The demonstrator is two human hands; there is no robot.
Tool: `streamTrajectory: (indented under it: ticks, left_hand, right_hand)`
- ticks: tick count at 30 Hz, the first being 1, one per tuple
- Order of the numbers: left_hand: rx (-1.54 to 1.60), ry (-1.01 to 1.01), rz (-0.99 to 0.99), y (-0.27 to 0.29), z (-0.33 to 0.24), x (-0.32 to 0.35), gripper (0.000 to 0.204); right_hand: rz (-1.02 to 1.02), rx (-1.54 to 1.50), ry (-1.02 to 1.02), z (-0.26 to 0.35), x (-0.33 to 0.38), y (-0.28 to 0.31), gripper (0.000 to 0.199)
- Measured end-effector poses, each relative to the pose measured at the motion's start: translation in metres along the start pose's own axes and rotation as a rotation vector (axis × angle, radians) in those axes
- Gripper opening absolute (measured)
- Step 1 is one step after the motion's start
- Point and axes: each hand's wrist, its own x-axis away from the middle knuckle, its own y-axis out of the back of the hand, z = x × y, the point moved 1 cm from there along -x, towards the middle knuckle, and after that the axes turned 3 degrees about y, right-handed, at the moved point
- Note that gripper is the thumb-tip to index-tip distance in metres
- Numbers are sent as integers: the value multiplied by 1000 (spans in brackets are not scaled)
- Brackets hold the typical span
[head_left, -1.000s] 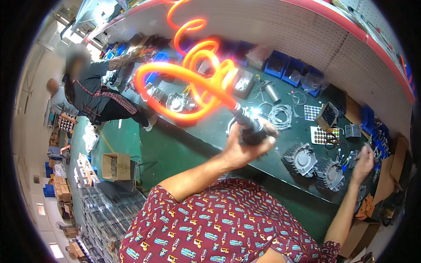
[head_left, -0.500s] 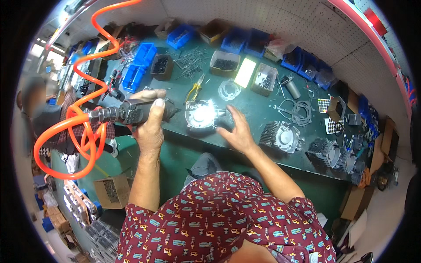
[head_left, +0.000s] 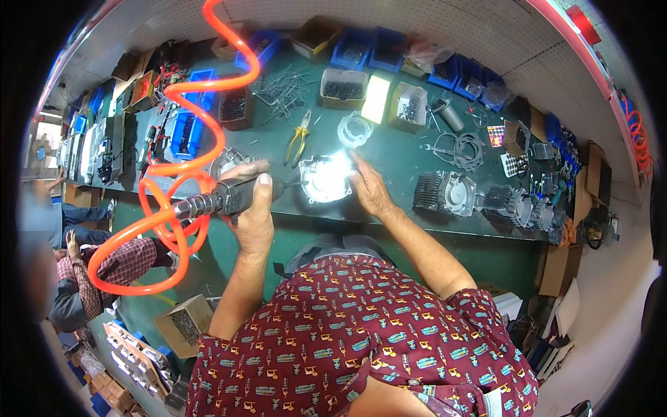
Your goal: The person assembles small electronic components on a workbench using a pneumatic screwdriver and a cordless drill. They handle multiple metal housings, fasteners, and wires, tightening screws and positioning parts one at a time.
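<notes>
My left hand (head_left: pixel 253 208) is wrapped around a dark air screwdriver (head_left: pixel 240 194) with a knurled metal end and an orange coiled hose (head_left: pixel 187 167). Its thin bit points right and reaches the left edge of a silver metal engine housing (head_left: pixel 321 186) lying on the green bench. Strong light washes out the housing's right part. At that right edge, my right hand (head_left: pixel 374 189) grips the housing; its fingertips are partly lost in glare. Another round metal casting (head_left: pixel 224 161) shows partly behind my left hand. Yellow-handled pliers (head_left: pixel 297 142) lie just beyond the housing.
Finned engine castings (head_left: pixel 445 193) stand on the right. Farther back are clear rings (head_left: pixel 354 131), a coiled grey cable (head_left: pixel 462 149), a box of dark screws (head_left: pixel 344 87), loose metal rods (head_left: pixel 281 90) and blue bins (head_left: pixel 351 52). Another person (head_left: pixel 114 267) is at the left.
The screwdriver has moved right, its bit closing in on the housing. My right hand's fingers have drawn in against the housing. The view has shifted, and the person at left appears in a different place.
</notes>
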Motion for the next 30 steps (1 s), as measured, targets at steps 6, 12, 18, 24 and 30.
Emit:
streamTrajectory:
  ticks: [6,12,18,24,30]
  left_hand:
    - [-18,10,11,3,6,-4,26]
    - [-127,78,93,-3,-6,-7,27]
    - [-153,156,741,-19,-23,-22,21]
    - [-125,246,523,-36,-13,-7,31]
    - [-39,51,596,-30,2,-12,28]
  right_hand:
    - [6,-21,-31,4,2,-1,53]
    - [20,-5,-21,-4,4,-2,53]
    - [47,1,-4,-9,1,-1,52]
    - [27,15,14,2,0,0,50]
    - [4,65,76,-1,-1,-3,50]
